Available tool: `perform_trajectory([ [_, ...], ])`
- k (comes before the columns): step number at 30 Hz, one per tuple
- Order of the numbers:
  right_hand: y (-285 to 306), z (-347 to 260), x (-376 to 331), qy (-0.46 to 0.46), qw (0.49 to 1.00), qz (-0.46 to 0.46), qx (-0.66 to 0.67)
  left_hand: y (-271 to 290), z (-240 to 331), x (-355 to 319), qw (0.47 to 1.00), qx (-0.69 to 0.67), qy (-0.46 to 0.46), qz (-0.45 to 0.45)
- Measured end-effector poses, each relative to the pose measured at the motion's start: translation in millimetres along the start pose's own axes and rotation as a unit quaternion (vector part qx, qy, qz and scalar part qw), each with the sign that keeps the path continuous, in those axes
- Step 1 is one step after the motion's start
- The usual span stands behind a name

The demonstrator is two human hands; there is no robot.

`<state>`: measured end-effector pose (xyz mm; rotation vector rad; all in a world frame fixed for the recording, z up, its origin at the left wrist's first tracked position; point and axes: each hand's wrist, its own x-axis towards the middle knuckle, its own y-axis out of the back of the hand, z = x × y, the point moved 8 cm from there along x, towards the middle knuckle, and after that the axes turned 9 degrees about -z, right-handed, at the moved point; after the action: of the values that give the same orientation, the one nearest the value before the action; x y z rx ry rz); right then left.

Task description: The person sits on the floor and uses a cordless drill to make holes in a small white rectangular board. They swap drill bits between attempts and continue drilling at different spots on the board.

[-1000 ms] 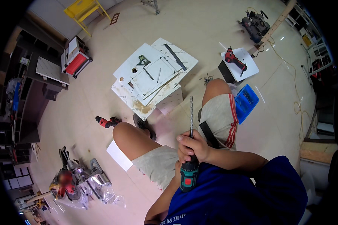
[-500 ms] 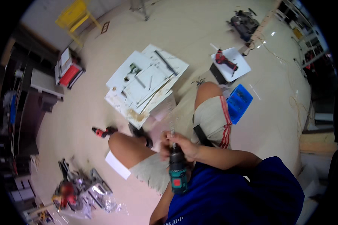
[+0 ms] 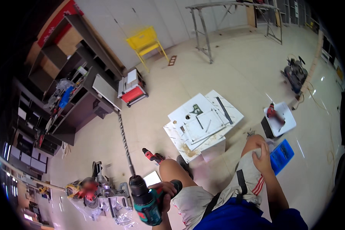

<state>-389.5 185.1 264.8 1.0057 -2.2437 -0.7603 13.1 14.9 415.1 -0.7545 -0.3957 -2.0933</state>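
Note:
My left hand (image 3: 165, 193) is closed around a green and black power drill (image 3: 147, 211), held over my left side. A long spiral drill bit (image 3: 125, 147) sticks out of its chuck toward the upper left. My right hand (image 3: 261, 158) lies on my right thigh near the knee, its fingers apart and loosely bent, with nothing in it. In front of my knees stands a low stack of white boards (image 3: 188, 154). On it are a small green tool (image 3: 196, 110), a dark straight strip (image 3: 224, 110) and a round hole (image 3: 188, 117).
A blue tray (image 3: 283, 156) and a white-topped box (image 3: 288, 123) with a red tool (image 3: 271, 111) stand at my right. Left lie a red drill (image 3: 152, 156) and a mitre saw (image 3: 91, 195). Farther off are a yellow stand (image 3: 143, 41), a red-fronted case (image 3: 134, 94) and a compressor (image 3: 295, 74).
The drill has swung left, away from my lap. My right hand has left the bit and come down on my right thigh. The view has shifted, showing more of the room's far side.

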Motion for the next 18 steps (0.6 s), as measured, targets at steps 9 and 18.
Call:
perform_trajectory([
  [9, -9.5, -5.9, -8.4, 0.042, 0.995, 0.036, -0.081, 3.0, 20.8, -6.9, 0.998, -0.041, 0.045, -0.032],
  [18, 12.5, -32.7, -4.0, 0.060, 0.995, -0.005, -0.085, 21.4, -55.0, -34.8, 0.896, -0.009, 0.441, -0.043],
])
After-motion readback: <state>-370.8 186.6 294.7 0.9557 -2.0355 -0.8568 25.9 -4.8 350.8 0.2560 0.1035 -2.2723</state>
